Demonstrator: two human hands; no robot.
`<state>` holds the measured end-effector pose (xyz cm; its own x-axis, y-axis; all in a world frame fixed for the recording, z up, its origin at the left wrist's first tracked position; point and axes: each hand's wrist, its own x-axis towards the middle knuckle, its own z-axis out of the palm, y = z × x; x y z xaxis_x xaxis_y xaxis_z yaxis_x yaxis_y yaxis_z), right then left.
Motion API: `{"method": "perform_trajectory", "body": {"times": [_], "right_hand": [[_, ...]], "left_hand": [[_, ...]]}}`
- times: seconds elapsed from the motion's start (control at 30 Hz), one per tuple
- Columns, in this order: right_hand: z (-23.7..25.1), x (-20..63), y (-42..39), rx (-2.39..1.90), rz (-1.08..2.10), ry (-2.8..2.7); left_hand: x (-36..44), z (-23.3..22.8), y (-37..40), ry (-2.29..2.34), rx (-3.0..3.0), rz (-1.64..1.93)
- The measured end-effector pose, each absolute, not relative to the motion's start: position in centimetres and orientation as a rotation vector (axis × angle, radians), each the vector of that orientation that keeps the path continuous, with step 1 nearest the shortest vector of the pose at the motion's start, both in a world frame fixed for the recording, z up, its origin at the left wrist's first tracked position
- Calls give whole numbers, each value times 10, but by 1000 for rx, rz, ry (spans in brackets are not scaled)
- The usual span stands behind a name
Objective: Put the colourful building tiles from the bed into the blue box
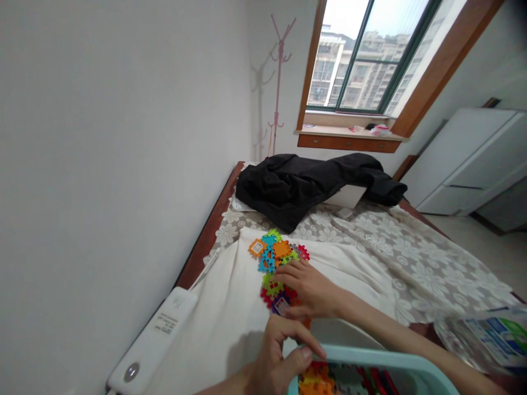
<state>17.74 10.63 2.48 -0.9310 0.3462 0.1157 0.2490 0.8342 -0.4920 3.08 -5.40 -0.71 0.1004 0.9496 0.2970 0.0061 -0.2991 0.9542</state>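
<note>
"Teal plastic is noted at the lower edge. How is the basket (379,355) held?"

"Its rim is gripped at the far left corner by the left hand (284,354), with the thumb and forefinger set at the edge. Orange, grey and red parts are contained inside."

"Where are the loose pieces (272,285) located?"

"They are laid on the white sheet (230,312) of the bed, partly overlapped, in an uneven strip. Its long axis is directed away from the basket, toward the black garment (284,184) at the far side."

"Is anything gripped by the right hand (302,285)?"

"No grip is seen. The palm is turned down, the fingers are spread across the strip and the thumb is held apart. Whether the pieces are pressed by the fingertips cannot be told."

"Which relation is to be noted?"

"The strip is crossed from the right by the right hand, the nearer of the two to its middle. The basket is placed nearer the person and offset to the right; the left hand is positioned between its corner and the strip's near end."
</note>
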Motion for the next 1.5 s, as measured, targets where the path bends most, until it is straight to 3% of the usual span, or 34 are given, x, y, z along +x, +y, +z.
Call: {"method": "perform_trajectory", "body": {"times": [0.13, 0.9, 1.5], "right_hand": [[7, 168, 94, -554, 554, -2900], [19, 164, 101, -391, 456, -3061], [13, 179, 112, -464, 1025, -2655]], "left_hand": [[31, -5, -54, 961, 1515, 1342], [30, 0, -55, 988, 1494, 1280], [29, 1, -54, 1001, 1520, 1286]]}}
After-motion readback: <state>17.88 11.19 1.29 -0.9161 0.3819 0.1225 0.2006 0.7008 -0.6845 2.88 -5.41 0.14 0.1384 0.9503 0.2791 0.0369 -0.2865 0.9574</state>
